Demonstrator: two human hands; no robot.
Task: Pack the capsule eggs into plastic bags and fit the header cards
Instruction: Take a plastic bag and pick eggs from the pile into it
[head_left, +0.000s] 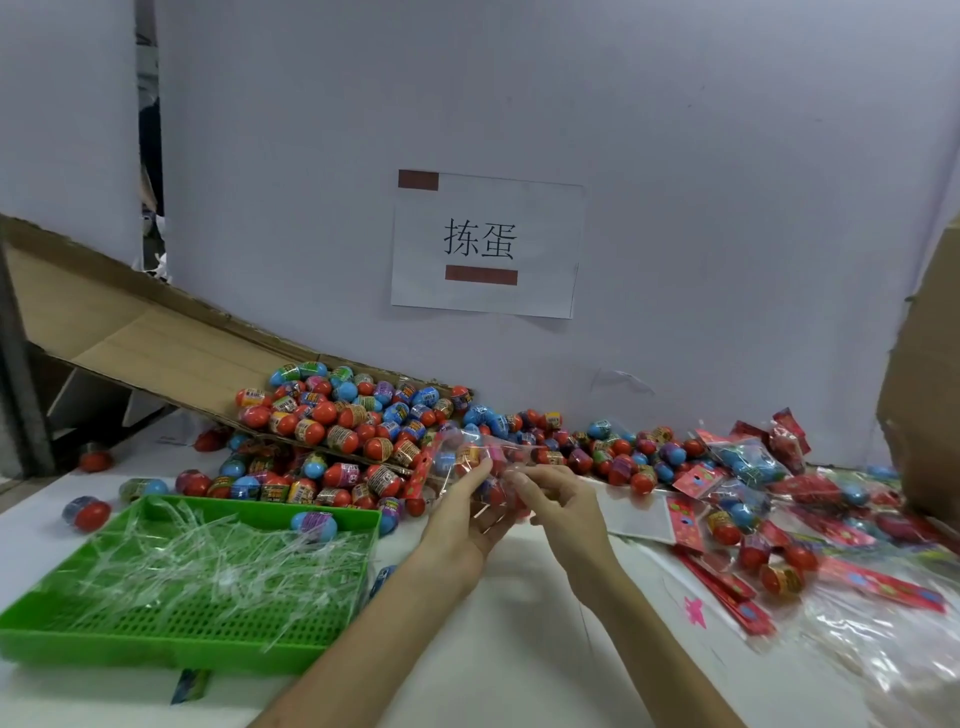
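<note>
- Head view: both hands meet above the middle of the white counter (519, 649), just in front of the egg pile.
- The left hand (462, 525) is palm up. Its fingers curl round the underside of a clear plastic bag (480, 460) with several red and blue eggs inside, and that's a firm grip.
- The right hand (561, 506) sits just beside it, thumb and forefinger pinched on the bag's right-hand edge, the other fingers loosely bent.
- A red header card (422, 470) with a punched hole hangs at the bag's left end. Whether it is fixed on, I cannot tell.
- Behind the hands, a big heap of loose red, blue and purple capsule eggs (332, 421) spills down a tilted brown cardboard sheet (130, 332) and runs along the counter's back edge.
- Near the left edge sits a green slotted plastic tray (104, 647), heaped with thin clear plastic strips (208, 561). One blue-and-purple egg (314, 524) lies at its back rim.
- Toward the right edge, bagged packs with red cards (748, 467) are piled up, and flat red card strips (727, 582) lie just in front of them.
- Loose clear bags (883, 649) lie crumpled at the near right corner.
- On the pale wall behind the counter hangs a white paper sign (488, 244) with two printed characters, and a brown cardboard box (930, 364) fills the far right.
</note>
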